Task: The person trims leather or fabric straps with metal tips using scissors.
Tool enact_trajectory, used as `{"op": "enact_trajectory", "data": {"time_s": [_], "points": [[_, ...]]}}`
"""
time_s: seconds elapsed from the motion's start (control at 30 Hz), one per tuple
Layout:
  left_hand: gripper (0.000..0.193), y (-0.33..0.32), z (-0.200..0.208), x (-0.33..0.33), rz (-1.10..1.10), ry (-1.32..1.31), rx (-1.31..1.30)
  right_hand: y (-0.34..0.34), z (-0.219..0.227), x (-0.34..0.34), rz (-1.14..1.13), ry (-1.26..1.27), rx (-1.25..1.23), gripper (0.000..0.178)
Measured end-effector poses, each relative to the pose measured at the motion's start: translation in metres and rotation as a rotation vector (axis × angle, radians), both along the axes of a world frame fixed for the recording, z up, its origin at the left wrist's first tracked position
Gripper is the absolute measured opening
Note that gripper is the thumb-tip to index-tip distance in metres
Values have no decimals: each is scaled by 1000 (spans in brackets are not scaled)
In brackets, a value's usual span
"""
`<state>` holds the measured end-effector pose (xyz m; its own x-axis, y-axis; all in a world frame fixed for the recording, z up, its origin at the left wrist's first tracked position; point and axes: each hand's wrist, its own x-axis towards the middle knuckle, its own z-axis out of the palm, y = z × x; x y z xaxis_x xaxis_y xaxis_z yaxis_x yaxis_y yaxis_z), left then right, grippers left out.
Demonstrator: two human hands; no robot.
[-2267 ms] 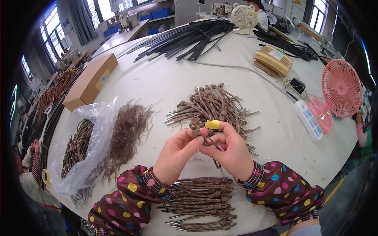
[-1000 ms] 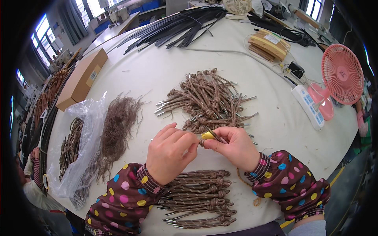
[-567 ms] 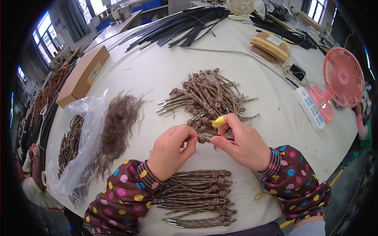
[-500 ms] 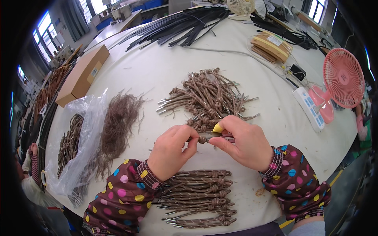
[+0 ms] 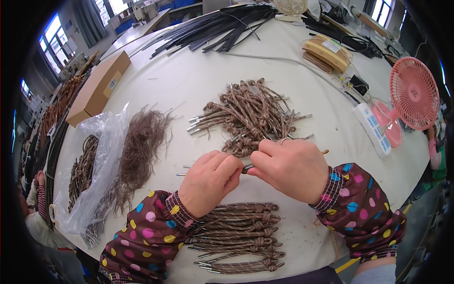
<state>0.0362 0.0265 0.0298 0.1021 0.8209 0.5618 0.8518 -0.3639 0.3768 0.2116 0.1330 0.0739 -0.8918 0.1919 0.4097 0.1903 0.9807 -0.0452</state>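
Over the middle of the white table, my left hand [image 5: 210, 179] is closed round a brown knotted cord. Two metal-tipped ends [image 5: 183, 171] stick out on its left side. My right hand [image 5: 292, 166] meets it from the other side, its thumb and fingers pinched on the same cord. Between the two hands a short dark piece [image 5: 247, 168] shows; the fingers hide most of it. A small orange-brown tip [image 5: 325, 152] pokes out beyond my right hand; its kind is unclear. Behind the hands lies a heap of knotted cords [image 5: 250, 111]. Nearer me, several more lie in a row [image 5: 246, 236].
On the left are a clear plastic bag [image 5: 101, 165] with cords, a tuft of brown threads [image 5: 144, 142] and a cardboard box [image 5: 99, 90]. A pink fan [image 5: 414, 93] and a white power strip [image 5: 371, 128] stand right. Black strips [image 5: 213, 31] lie at the back.
My right hand has turned over, knuckles up, and closed in on the left. The yellow piece by its fingers and the cord's knot no longer show. The left fingers have curled tighter.
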Motion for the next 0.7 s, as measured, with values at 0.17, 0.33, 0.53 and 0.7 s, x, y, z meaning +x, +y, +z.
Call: {"op": "enact_trajectory", "data": {"time_s": [0.17,0.33,0.53,0.7], "points": [[20,0,-2,0,-20,56,45,0,-3,-1,27,-14,76,26],[18,-2,-3,0,55,-188,-40,5,-18,7,-92,89,-545,30],[11,-2,-3,1,144,-538,-160,-12,-31,2,-69,236,-728,36],[6,-3,6,-4,193,-724,-426,-10,-39,-1,-90,347,-593,28]]}}
